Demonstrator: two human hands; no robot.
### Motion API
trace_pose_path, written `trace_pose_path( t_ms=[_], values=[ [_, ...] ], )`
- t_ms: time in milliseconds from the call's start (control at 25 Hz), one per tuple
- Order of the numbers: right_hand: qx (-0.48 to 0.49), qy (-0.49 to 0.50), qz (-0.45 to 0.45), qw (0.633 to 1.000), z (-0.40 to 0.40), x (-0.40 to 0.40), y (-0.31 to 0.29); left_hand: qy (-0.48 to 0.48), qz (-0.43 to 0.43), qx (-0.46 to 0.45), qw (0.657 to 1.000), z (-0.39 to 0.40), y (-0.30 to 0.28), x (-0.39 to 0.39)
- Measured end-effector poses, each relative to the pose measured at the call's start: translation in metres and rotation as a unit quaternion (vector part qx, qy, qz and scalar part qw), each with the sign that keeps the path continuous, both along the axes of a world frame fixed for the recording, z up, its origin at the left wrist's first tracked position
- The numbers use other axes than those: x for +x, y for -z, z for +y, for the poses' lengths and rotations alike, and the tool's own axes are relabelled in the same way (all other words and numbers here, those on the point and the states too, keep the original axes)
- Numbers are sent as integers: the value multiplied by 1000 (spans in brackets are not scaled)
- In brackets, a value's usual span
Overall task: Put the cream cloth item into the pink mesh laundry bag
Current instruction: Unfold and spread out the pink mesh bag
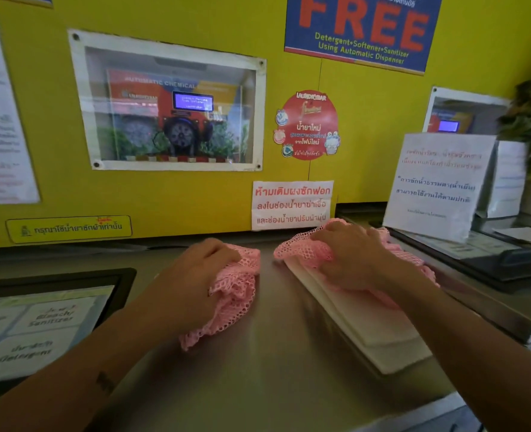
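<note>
While the flat, folded cream cloth item lies on the grey metal surface with its far end under the right hand, the pink mesh laundry bag is bunched in two gathers, one gripped by the left hand and one by the right. As a judgement, the mouth could snag on the cloth's corners or slip closed, since the netting is crumpled. One cloth, one bag and two hands are in play.
</note>
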State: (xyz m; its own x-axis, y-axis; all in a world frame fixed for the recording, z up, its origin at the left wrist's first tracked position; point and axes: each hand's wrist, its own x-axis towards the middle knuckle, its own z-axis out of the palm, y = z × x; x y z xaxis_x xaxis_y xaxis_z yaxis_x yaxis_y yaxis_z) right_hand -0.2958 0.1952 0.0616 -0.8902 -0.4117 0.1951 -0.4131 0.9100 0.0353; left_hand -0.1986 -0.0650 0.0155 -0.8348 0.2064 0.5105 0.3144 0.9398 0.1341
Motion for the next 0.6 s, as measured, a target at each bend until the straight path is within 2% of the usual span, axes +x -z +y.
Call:
trace_pose_path(
  t_ms=[120,240,360,440,520,600],
  values=[
    [-121,-103,-23,987,-36,6,-10,22,56,37,997,-12,-9,4],
    [-195,-185,-102,958,-83,12,-18,-8,117,49,992,-30,-15,6],
    [-180,-195,-212,940,-125,13,-16,-159,50,52,985,-50,-12,10],
    [-165,-214,-276,922,-148,11,-8,-245,-8,16,969,-69,-12,13],
    [-165,-236,-275,917,-169,11,9,-286,-1,33,958,-85,-16,16],
    [-205,-247,-214,923,-186,11,26,-273,14,132,953,-94,-22,18]
  ],
)
